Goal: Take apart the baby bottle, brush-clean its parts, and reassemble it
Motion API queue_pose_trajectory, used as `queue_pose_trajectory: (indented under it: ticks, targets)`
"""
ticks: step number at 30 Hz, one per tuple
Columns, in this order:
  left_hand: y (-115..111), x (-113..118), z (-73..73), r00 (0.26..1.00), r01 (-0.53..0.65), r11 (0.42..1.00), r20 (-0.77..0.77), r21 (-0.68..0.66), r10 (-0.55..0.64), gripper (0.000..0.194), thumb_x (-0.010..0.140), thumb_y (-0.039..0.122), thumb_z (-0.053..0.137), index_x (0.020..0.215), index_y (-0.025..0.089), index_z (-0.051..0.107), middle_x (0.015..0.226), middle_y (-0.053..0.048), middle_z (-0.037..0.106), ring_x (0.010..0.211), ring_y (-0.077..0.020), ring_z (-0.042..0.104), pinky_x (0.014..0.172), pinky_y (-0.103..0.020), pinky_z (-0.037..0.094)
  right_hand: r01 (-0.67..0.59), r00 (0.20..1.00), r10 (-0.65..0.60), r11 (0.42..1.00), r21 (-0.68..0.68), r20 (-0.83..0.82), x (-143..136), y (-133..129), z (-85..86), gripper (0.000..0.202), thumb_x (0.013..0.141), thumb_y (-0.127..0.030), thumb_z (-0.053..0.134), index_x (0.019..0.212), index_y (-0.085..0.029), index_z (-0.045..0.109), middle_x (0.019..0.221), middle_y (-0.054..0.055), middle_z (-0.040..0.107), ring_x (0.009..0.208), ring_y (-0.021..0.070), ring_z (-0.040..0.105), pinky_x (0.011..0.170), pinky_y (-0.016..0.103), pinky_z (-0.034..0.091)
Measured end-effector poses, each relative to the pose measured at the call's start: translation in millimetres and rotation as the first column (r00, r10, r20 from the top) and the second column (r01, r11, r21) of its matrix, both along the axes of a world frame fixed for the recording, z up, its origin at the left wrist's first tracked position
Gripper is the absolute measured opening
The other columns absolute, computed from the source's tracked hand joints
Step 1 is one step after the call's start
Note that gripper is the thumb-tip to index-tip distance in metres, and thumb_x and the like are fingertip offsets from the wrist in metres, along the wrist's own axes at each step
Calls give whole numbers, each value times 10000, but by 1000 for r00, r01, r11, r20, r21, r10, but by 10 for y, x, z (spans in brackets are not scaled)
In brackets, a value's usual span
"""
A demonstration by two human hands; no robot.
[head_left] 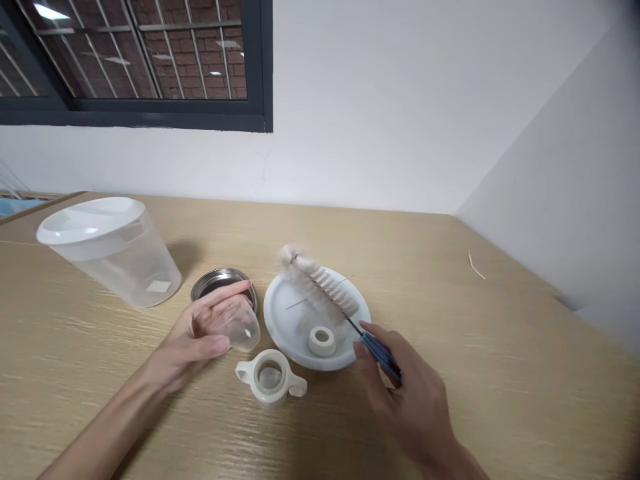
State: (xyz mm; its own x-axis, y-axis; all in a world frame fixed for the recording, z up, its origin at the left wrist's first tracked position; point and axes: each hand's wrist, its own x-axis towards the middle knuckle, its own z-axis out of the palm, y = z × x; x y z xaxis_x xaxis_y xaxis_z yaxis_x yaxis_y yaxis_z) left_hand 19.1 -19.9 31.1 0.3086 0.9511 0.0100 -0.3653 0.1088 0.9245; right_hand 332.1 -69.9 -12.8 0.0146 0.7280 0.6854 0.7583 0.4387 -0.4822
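White wall [360, 100] rises behind the far edge of the wooden tabletop [500, 400], with a barred window [260, 73] on the left. Your left hand [193, 337] grasps a clear cap [244, 328]; your right hand [413, 400] grips a brush [325, 283] by its blue handle, the blurred bristles over a white plate [281, 320] — whether they touch it, I can't tell. The work looks partway: the parts are out and separate, and the bristles are outside the cap. A small ring [323, 351] lies loose on the plate, and a two-handled cup [271, 399] stands between your hands. Toward the tabletop's far left corner, a lidded bucket [143, 257] stands apart.
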Motion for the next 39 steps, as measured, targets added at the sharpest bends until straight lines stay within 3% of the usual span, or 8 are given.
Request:
queue_pose_trajectory:
  ticks: [4,8,13,19,23,28,35,39]
  targets:
    - [-73,-96,-13,940,224,967,290,-118,-182,885,569,336,921,1390,141,655,1135,-87,707,1046,-208,659,923,-247,541,40,974,-97,964,-265,-205,-23,-12,116,246,972,-426,604,1057,-208,680,770,12,711,591,143,650,485,220,512]
    - [-115,-84,-7,882,327,941,384,-82,-273,906,511,373,898,1351,112,684,933,-57,651,803,-162,567,725,-244,509,-134,896,-62,906,-401,-439,-101,3,312,311,934,-463,625,761,-232,509,607,-48,482,501,112,472,426,213,424]
    - [-164,31,67,878,380,903,386,-202,-283,788,466,359,864,1209,115,774,839,-61,618,733,-155,511,662,-238,455,-409,834,197,848,-337,-515,-299,-52,546,254,937,-343,596,804,-248,401,731,-31,497,614,122,507,532,235,476]
    - [-216,48,88,839,476,849,408,-228,-361,790,500,365,786,1252,124,745,878,-59,648,766,-166,577,688,-226,500,-510,801,389,842,-176,-455,-613,-85,620,197,865,-218,642,852,-255,449,887,7,621,1030,212,657,902,372,536]
    - [-252,50,90,865,452,853,363,-261,-348,793,510,380,749,1249,93,725,891,-81,671,818,-202,625,713,-255,539,-533,730,391,839,-110,-561,-759,-90,577,318,839,-167,677,873,-282,383,888,-18,650,1218,217,623,1008,397,505]
    - [-273,96,110,821,480,820,489,-311,-294,794,469,296,781,1223,53,734,883,-90,699,797,-181,638,710,-226,563,-466,784,316,868,-170,-535,-768,-90,575,327,821,-259,732,1082,-268,537,1195,53,612,1106,209,617,979,390,525]
    - [-275,129,152,777,518,802,556,-297,-296,794,476,259,801,1234,35,727,927,-88,736,806,-157,651,733,-194,563,-450,746,299,885,-120,-595,-775,-48,509,290,817,-235,709,811,-258,420,764,-36,569,731,153,569,678,302,509]
    - [-289,118,135,815,469,813,523,-346,-248,705,460,256,783,1145,92,773,875,-73,732,793,-178,653,701,-229,572,-458,792,324,875,-154,-517,-769,-89,544,246,809,-280,743,1030,-244,641,1023,38,660,924,196,628,848,372,551]
